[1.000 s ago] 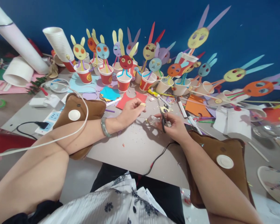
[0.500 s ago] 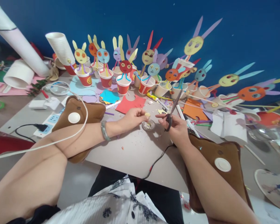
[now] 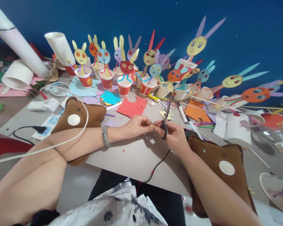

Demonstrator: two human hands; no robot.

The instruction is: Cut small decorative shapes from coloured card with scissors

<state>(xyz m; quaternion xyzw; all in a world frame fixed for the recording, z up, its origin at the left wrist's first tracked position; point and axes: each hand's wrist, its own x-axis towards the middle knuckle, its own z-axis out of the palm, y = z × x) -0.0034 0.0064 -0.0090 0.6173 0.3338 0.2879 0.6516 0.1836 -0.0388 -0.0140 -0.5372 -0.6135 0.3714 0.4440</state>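
Our left hand (image 3: 138, 126) pinches a yellowish piece (image 3: 152, 126) | our right hand (image 3: 176, 137) clasps scissors (image 3: 166, 120) pointed far, likely for clearance.

paper figures (image 3: 126, 67): in cups (image 3: 124, 91), before wall (image 3: 136, 12) | scissors (image 3: 168, 110): before cups, right of power strip (image 3: 52, 121)

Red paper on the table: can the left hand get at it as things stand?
Likely yes: the red paper lies just beyond the left hand, with nothing standing between. The hand pinches a small yellowish piece, though, so it may need freeing first.
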